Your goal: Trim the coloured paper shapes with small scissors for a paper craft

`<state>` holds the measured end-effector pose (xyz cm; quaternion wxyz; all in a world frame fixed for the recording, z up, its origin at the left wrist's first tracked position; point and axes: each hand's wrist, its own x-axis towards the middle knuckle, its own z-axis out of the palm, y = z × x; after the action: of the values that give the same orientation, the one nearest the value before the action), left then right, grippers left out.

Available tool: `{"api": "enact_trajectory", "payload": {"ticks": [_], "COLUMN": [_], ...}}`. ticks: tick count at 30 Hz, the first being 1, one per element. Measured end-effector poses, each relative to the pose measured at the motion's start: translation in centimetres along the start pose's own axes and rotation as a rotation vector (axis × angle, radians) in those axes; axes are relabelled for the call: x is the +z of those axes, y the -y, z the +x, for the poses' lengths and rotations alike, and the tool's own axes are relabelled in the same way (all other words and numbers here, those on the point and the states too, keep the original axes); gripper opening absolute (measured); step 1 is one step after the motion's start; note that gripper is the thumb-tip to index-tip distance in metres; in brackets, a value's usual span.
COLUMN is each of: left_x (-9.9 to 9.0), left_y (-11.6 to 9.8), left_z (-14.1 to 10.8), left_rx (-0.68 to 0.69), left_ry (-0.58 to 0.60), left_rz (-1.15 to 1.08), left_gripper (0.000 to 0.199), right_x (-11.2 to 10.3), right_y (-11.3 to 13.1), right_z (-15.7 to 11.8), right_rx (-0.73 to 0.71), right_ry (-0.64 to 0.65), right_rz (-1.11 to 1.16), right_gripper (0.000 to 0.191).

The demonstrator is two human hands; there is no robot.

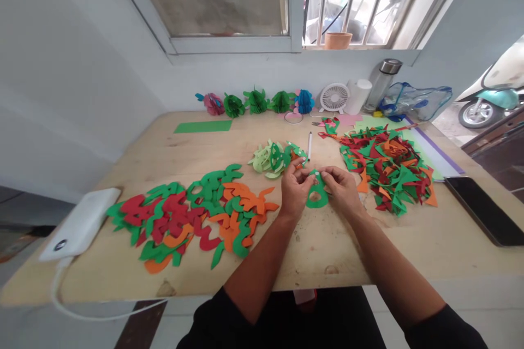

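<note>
Near the middle of the wooden table, both hands pinch the top of a green paper shape (318, 199) that has a round hole in its lower part. My left hand (295, 188) grips its left side, and my right hand (340, 188) grips its right side. A small white spot shows on the paper between the fingertips. Just behind my left hand lies a cluster of light and dark green paper pieces (270, 158) with white dots. A white pen (309, 147) lies behind the hands.
Curved red, green and orange cutouts (176, 212) cover the left side. Paper scraps (388, 163) are heaped at the right beside a phone (487, 210). A power bank (82, 223) sits far left. Folded paper figures (256, 101), a fan (334, 98) and a bottle (382, 84) line the back.
</note>
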<state>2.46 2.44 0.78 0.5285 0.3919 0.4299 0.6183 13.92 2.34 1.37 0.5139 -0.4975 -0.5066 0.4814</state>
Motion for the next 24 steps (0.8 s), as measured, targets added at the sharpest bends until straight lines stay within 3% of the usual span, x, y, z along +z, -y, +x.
{"api": "enact_trajectory", "payload": {"ticks": [9,24], "left_x": [0.0,-0.1], "left_y": [-0.2,-0.1], "left_z": [-0.1,-0.1], "left_rx": [0.0,0.01], "left_ry": [0.059,0.061], "left_rz": [0.031,0.088], "left_gripper": [0.049,0.049], "right_x": [-0.4,-0.8], "right_y": [-0.2,-1.0], "right_z": [0.3,0.6], "right_rx": [0.042,0.068], "right_ry": [-0.021,-0.005], "right_rz": [0.009,0.0], "right_gripper": [0.025,0.027]}}
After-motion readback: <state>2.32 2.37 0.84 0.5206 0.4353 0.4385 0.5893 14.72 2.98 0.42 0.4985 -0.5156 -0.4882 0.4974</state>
